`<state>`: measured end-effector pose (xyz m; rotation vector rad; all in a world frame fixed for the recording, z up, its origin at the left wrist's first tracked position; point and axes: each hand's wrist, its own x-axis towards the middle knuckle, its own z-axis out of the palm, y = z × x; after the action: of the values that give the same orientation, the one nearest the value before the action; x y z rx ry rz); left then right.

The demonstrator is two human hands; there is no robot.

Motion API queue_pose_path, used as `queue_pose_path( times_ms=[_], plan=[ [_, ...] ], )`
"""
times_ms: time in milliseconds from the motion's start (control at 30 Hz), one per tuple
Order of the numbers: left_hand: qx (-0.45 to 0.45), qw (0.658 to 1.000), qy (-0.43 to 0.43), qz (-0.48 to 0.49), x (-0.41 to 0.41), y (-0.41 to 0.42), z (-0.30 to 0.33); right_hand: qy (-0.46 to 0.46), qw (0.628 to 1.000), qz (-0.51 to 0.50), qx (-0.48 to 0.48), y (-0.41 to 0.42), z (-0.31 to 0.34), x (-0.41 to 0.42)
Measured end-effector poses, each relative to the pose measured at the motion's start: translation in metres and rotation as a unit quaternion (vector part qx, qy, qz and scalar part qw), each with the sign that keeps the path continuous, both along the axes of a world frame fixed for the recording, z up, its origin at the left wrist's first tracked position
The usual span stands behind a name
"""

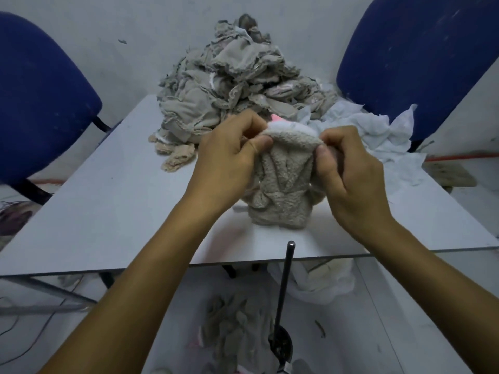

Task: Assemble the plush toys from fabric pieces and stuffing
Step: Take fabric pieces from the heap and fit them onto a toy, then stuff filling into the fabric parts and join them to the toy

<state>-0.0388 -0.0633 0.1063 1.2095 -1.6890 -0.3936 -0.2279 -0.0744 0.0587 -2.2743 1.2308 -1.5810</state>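
A beige fleece plush skin [283, 184] hangs limp above the white table [108, 206], its lower end touching the tabletop. White and pink fabric shows at its top edge. My left hand [229, 155] pinches the top edge on the left, thumb over the fleece. My right hand [348, 168] pinches the same edge on the right. A big pile of beige unturned fabric skins [229, 85] lies at the back of the table. White stuffing [378, 130] spreads behind my right hand.
Two blue chairs stand at either side, the left chair [35, 98] and the right chair [421, 58]. A black metal rod [285, 292] stands upright below the table's front edge. More beige fabric [237, 325] lies on the floor, and white stuffing [318, 282] sits under the table.
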Motion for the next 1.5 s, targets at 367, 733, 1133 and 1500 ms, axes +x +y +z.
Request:
queue_pose_path(
  times_ms=[367,733,1133,1500],
  plan=[
    [0.047,0.991,0.123,-0.026,0.027,-0.008,0.007,-0.211,0.945,0.136,0.208,-0.004,0.006,0.000],
    [0.248,0.905,-0.340,0.068,0.054,-0.037,-0.106,0.093,0.932,0.094,0.338,-0.014,-0.034,0.018],
    [0.142,0.967,-0.210,-0.020,0.013,0.002,-0.092,0.219,0.942,0.024,0.253,-0.013,-0.056,0.034],
    [0.217,0.975,0.037,0.001,0.003,-0.003,-0.076,0.144,0.967,0.078,0.194,-0.005,-0.049,0.015]
  ],
)
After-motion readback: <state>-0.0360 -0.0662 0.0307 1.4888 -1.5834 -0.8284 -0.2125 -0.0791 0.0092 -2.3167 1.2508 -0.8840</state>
